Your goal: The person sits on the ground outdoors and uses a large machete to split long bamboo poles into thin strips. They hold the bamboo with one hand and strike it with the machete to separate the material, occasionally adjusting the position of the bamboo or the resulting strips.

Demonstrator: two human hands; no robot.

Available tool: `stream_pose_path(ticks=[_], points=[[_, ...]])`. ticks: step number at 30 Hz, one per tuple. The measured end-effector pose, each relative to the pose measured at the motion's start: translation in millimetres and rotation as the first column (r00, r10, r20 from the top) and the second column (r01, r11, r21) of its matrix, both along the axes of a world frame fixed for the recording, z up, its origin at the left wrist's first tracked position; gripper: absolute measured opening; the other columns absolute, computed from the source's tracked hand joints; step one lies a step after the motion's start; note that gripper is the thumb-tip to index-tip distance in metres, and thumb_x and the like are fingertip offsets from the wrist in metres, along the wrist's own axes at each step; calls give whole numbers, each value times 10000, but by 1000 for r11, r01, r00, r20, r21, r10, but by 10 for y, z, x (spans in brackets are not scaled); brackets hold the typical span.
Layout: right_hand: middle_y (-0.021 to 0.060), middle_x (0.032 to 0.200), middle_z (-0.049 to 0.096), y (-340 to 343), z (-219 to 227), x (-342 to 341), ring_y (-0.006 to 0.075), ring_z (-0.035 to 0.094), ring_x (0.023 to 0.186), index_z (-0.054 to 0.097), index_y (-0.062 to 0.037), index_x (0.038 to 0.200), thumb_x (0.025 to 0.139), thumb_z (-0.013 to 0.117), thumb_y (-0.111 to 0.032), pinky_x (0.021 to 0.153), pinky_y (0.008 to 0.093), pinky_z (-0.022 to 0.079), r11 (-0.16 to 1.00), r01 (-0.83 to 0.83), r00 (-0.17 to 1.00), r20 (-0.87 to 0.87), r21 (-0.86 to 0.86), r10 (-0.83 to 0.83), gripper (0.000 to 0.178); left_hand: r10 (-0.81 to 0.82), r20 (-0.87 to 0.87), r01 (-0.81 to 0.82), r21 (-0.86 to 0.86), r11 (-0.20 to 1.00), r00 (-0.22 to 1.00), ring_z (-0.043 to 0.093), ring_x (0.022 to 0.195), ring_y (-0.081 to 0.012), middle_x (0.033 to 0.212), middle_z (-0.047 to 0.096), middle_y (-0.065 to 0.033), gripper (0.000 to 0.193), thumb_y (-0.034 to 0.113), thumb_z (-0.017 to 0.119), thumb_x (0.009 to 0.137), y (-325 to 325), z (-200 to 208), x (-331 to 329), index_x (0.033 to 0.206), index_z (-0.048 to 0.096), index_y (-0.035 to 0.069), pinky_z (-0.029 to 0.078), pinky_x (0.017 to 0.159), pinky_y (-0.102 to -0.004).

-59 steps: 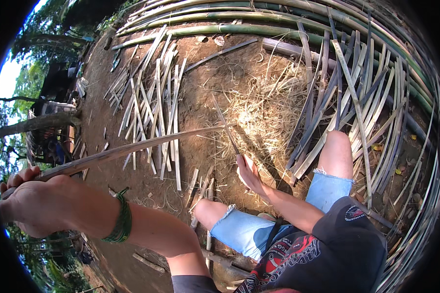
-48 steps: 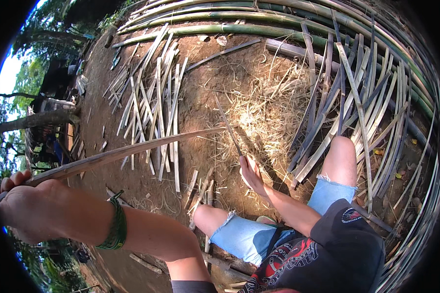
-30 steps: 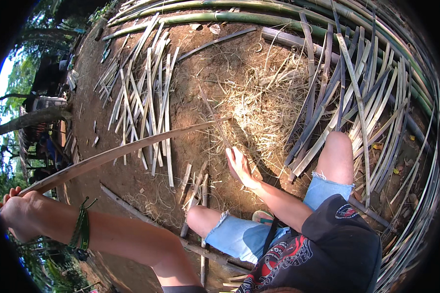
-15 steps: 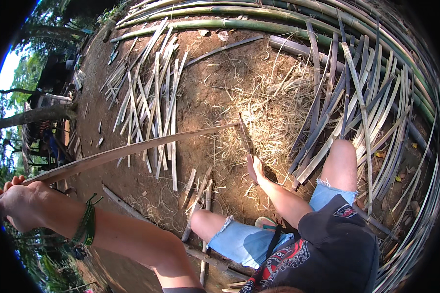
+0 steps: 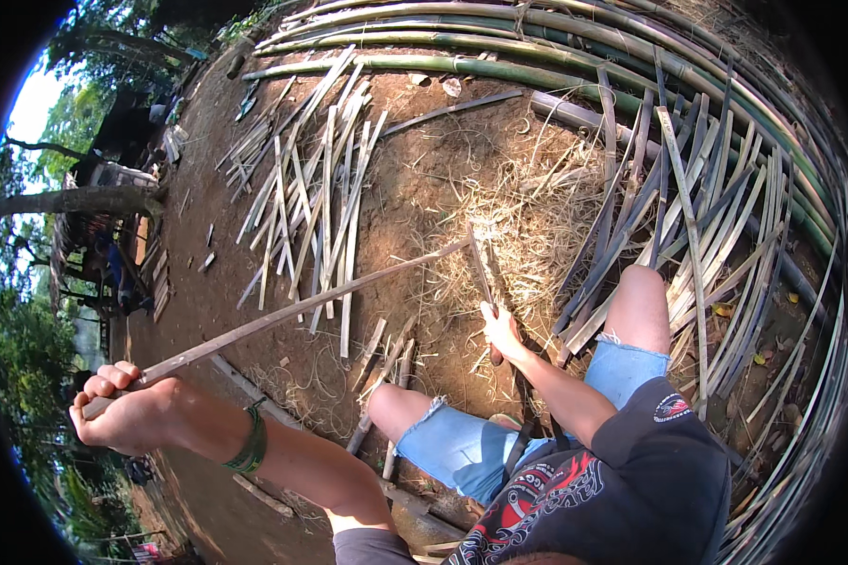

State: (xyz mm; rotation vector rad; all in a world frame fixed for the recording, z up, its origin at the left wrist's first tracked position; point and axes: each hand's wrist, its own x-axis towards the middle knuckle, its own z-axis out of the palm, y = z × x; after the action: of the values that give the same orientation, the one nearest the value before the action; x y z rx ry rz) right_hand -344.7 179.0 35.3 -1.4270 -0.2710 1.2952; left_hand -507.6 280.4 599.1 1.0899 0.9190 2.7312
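Observation:
On the left, my left hand point(image 5: 127, 407) is closed around the near end of a long bamboo strip point(image 5: 292, 312). The strip slants up and to the right, its far end meeting the blade of a long knife point(image 5: 481, 264). My right hand point(image 5: 502, 331) is closed on the knife near its brown handle, which shows below the fingers. The blade points away from me, tip up in the picture. Behind it lies a heap of pale shavings point(image 5: 528, 221) on the ground. Whether the blade cuts into the strip cannot be made out.
Split bamboo strips point(image 5: 328, 202) lie in a loose pile at far left. More strips point(image 5: 716, 226) lean in a heap at right. Long green bamboo poles point(image 5: 424, 64) run along the back. Short bamboo pieces point(image 5: 371, 353) lie by my left knee; a tree trunk point(image 5: 85, 201) shows at left.
My left hand has moved to the right, drawing the strip's near end along. The strip now shows a narrower side. My right hand and the knife have shifted slightly, and more handle shows.

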Motion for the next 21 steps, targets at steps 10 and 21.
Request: stream_pose_path(ticks=[10,21], points=[[98,820,676,172,1564,-624,100,487,455,501,-83,992,864,743,-439,400,252,404,982,-15,900,-426,189,96,449,-558,-117,569,118,813,822,313,516,-122,608,327,-6,279,240,499,898,-1651,-951,-980,693,349,124,280,455,-264],[2,780,525,308,2021,-316,94,530,518,482,-77,1004,791,814,-80,458,248,459,947,137,921,-390,291,-13,394,-477,263,541,-308,783,839,546,978,-239,919,531,-88,210,235,585,928,-2767,-1605,-1416,823,532,61,401,1011,-390]])
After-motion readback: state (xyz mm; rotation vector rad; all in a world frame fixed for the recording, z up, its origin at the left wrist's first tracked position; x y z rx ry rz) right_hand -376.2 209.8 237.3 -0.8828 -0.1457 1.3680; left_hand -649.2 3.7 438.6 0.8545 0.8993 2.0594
